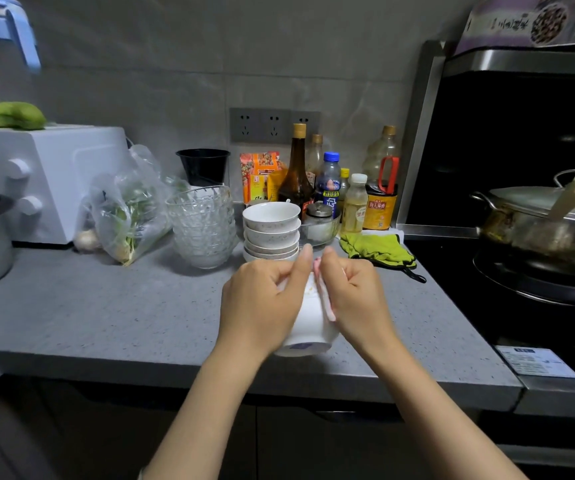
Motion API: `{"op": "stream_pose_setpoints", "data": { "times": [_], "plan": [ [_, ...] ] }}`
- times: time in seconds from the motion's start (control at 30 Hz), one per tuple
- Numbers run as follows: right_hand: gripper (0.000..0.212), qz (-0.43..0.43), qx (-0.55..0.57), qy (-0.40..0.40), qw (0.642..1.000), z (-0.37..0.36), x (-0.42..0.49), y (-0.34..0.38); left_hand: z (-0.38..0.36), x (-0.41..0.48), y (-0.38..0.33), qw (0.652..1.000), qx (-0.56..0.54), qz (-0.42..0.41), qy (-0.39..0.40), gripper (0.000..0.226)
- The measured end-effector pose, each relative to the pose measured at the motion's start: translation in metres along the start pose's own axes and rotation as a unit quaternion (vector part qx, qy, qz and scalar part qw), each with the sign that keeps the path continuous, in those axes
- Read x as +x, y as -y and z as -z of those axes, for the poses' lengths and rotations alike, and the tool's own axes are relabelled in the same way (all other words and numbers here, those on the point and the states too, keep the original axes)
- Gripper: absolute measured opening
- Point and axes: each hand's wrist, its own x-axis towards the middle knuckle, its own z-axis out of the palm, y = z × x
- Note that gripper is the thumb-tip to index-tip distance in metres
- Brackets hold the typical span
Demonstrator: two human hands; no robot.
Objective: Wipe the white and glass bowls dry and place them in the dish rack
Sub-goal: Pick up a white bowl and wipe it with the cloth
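Observation:
My left hand grips a white bowl by its rim, tilted with its base toward me, above the grey counter. My right hand pinches a pink-and-white cloth against the bowl's side and rim. Just behind my hands stands a stack of several white bowls. To its left is a stack of several glass bowls. No dish rack is in view.
Bottles and jars crowd the back of the counter, with green gloves beside them. A white oven and a bag of greens stand left. A lidded pot sits on the stove at right.

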Motion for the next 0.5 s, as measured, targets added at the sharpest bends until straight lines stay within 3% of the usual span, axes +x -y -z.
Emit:
{"op": "stream_pose_setpoints", "data": {
  "times": [0.1, 0.17, 0.27, 0.4, 0.5],
  "plan": [
    [0.063, 0.019, 0.022, -0.017, 0.999, -0.001, -0.004, 0.002, -0.004, 0.000, 0.003, 1.000, -0.017, -0.002, -0.026, 0.054],
    [0.059, -0.019, 0.083, -0.037, 0.996, -0.002, -0.008, 0.002, -0.006, -0.002, 0.008, 0.990, -0.117, 0.058, -0.056, 0.061],
    [0.040, -0.077, 0.136, -0.030, 0.987, -0.004, -0.018, 0.001, -0.009, -0.004, 0.008, 0.921, -0.310, 0.202, -0.119, 0.057],
    [0.034, 0.039, -0.017, -0.026, 0.999, -0.016, -0.029, 0.004, -0.013, -0.004, 0.006, 0.919, -0.300, 0.211, -0.143, 0.058],
    [0.045, 0.151, -0.204, -0.049, 0.966, -0.024, -0.027, 0.004, -0.019, -0.008, 0.004, 0.940, -0.249, 0.173, -0.156, 0.061]
  ]
}}
